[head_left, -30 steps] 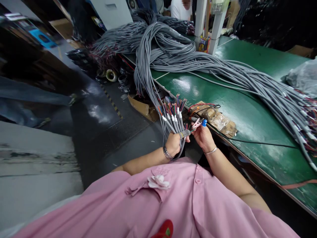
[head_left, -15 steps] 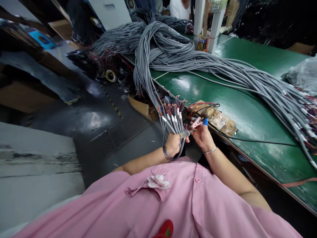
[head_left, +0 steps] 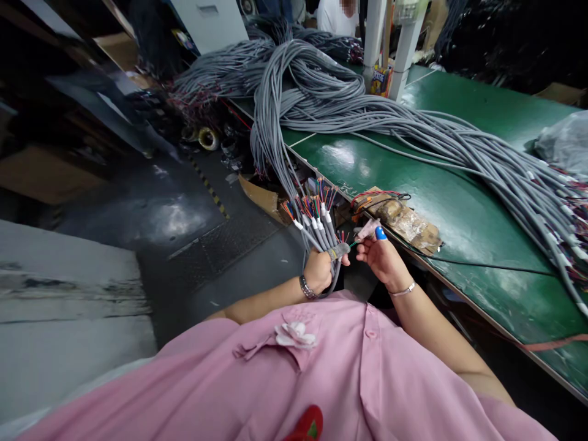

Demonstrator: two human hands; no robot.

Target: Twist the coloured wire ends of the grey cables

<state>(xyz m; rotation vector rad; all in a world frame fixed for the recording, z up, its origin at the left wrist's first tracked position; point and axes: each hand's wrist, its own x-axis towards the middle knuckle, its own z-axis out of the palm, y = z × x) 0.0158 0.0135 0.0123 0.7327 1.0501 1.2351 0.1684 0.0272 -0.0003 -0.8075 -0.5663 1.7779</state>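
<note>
Closest to me, the person in the pink shirt is gripping a fan of grey sheathed cables with stripped coloured wire ends (head_left: 316, 220) in the left hand (head_left: 318, 269), fist closed around the bunch just off the bench edge, a grey taped thumb pressing on top. The right hand (head_left: 379, 257), wearing a blue fingertip cap, is pinching thin coloured strands (head_left: 351, 243) drawn from the nearest cable. As I judge it, the work is going best if the left hand is keeping the bunch firm and fanned while the right is separating one strand at a time, without tugging.

Just beyond, a brown taped block with red and black leads (head_left: 397, 217) is sitting on the green workbench (head_left: 459, 202). Further back, a big heap of long grey cables (head_left: 331, 92) is sprawling across it and spilling over the edge.
</note>
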